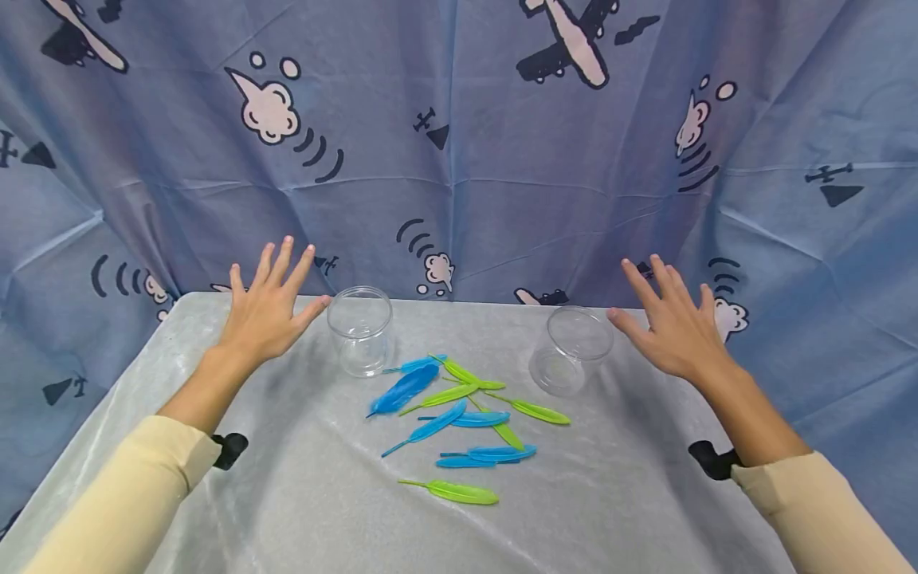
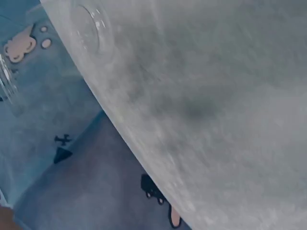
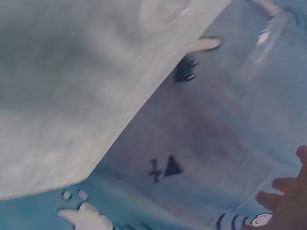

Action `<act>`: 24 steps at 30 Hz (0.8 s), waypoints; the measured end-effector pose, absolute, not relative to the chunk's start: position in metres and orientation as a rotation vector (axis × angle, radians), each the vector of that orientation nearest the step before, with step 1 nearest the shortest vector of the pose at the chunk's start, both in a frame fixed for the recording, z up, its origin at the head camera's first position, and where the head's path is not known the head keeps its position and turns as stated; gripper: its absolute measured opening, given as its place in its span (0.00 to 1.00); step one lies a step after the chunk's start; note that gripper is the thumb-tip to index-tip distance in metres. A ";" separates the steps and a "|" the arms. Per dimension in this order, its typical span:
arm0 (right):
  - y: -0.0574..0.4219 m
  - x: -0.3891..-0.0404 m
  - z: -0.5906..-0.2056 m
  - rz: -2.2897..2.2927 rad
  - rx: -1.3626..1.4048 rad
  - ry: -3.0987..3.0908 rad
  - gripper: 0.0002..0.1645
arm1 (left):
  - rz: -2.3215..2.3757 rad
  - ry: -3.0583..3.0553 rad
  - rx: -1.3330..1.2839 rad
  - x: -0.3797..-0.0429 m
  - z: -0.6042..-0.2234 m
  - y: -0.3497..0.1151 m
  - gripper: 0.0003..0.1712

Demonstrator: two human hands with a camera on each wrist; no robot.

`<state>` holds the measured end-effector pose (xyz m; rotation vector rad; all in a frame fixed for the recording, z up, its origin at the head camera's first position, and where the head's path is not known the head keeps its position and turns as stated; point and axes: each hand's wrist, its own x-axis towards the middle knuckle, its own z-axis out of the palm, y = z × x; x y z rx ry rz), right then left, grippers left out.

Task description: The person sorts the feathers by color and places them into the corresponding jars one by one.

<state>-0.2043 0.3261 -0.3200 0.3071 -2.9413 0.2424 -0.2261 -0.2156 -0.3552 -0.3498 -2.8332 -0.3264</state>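
Note:
My left hand point(image 1: 265, 319) is held above the back left of the table with its fingers spread. Its thumb tip appears close to the rim of a clear plastic cup point(image 1: 362, 351); whether they touch I cannot tell. On the other side, my right hand point(image 1: 677, 331) hovers with fingers spread beside a second clear cup point(image 1: 566, 368). Neither hand holds anything. Between and in front of the cups lie several blue feathers point(image 1: 405, 389) and several green feathers point(image 1: 462, 493), some overlapping. Part of the right hand point(image 3: 290, 196) shows in the right wrist view.
A pale grey cloth covers the table point(image 1: 308, 510). Directly behind its back edge hangs a blue curtain point(image 1: 387, 143) printed with planes and clouds. Dark bands point(image 1: 229, 450) sit at both wrists, by the cream sleeves point(image 1: 129, 494).

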 end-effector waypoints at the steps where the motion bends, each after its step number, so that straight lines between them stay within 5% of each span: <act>1: 0.323 -0.202 -0.319 0.295 0.315 -2.941 0.49 | -0.378 -2.848 -0.363 -0.226 -0.356 -0.213 0.49; 24: 0.282 -0.168 -0.328 1.291 0.759 -2.663 0.50 | -1.314 -2.850 -0.422 -0.230 -0.384 -0.188 0.76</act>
